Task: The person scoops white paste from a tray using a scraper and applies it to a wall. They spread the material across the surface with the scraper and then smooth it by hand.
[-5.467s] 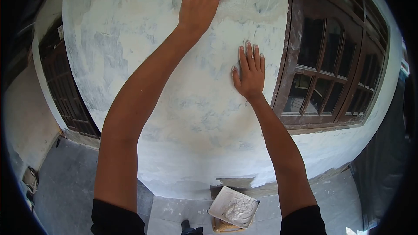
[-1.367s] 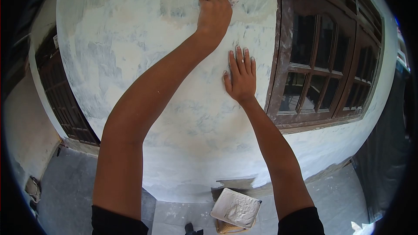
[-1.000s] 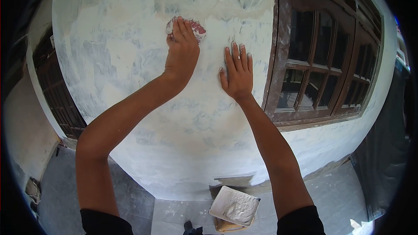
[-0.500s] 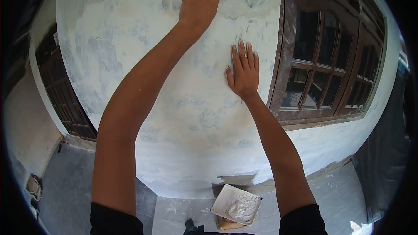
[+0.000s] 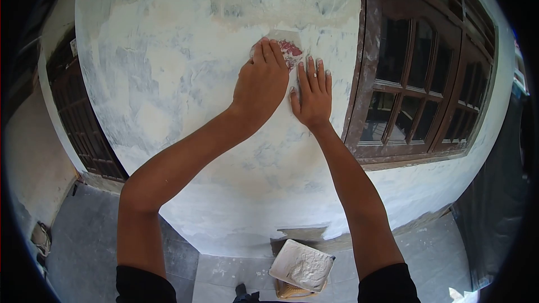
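My left hand [image 5: 261, 81] is closed around a flat putty scraper [image 5: 291, 50], reddish and smeared with white, and presses it against the wall [image 5: 224, 151]. Fingers cover much of the scraper. Patchy white and grey-blue putty coats the wall. Just to the right, my right hand [image 5: 315, 98] lies flat on the same wall, fingers stretched out and white at the tips, holding nothing. Below, a white tray [image 5: 275, 270] carries a thick mass of white putty [image 5: 309, 266].
Under the tray shows a yellow-brown woven thing [image 5: 289, 290]. A brown wooden window [image 5: 415, 78] borders the wall on the right, and a dark door [image 5: 84, 118] stands at left. Grey floor tiles [image 5: 224, 272] run along the wall's foot. A dark sheet [image 5: 485, 207] hangs far right.
My left hand has come down the wall with the putty scraper, now beside my right hand, its elbow more bent. My right hand stays nearly in place.
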A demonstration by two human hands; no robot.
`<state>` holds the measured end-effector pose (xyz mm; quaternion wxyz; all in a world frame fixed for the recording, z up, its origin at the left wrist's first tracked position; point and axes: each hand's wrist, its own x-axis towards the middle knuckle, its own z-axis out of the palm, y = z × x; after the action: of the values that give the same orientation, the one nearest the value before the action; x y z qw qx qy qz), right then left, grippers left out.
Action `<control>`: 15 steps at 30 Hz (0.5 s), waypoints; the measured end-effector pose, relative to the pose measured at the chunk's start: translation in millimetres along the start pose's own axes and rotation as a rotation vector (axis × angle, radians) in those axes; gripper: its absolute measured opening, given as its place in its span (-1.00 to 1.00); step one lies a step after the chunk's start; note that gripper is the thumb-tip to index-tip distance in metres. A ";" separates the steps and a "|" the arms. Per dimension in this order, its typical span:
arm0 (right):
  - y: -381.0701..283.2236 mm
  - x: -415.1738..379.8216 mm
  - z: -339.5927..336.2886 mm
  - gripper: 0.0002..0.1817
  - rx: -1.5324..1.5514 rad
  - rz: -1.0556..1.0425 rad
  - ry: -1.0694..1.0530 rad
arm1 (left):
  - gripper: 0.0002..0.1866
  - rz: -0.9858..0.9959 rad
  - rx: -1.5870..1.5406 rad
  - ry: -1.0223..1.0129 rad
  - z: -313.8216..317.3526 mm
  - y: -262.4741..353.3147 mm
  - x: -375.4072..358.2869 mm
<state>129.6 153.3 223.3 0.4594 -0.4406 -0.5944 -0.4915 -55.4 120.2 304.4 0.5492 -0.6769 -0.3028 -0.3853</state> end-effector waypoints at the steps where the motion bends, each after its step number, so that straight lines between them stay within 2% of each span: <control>1: -1.2 0.2 -1.5 -0.29 -0.004 0.011 -0.006 | -0.49 -0.025 0.001 0.091 -0.1 -9.7 7.9; 4: -0.7 -0.5 0.4 -0.28 -0.016 0.008 -0.002 | -0.54 -0.047 -0.004 0.272 2.6 -39.3 35.4; 8: -1.5 -0.6 -0.7 -0.28 -0.012 0.013 -0.003 | -0.50 -0.158 -0.029 0.248 -6.1 -62.8 73.8; 10: -1.0 -0.1 0.0 -0.28 -0.014 0.006 0.007 | -0.57 -0.227 -0.116 0.280 -3.0 -72.4 92.8; 12: -0.9 -0.6 0.1 -0.28 -0.017 0.008 0.004 | -0.57 -0.233 -0.121 0.252 1.3 -74.0 110.1; 14: -1.0 -0.6 0.1 -0.28 -0.019 0.010 0.002 | -0.55 -0.147 -0.061 0.386 19.5 -72.8 125.1; 15: -1.0 -0.7 0.1 -0.28 -0.018 0.010 -0.002 | -0.55 -0.145 -0.063 0.389 28.2 -70.8 131.2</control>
<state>128.7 153.2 222.5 0.4572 -0.4482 -0.5882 -0.4941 -40.9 161.1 449.8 0.5467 -0.5830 -0.2269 -0.5566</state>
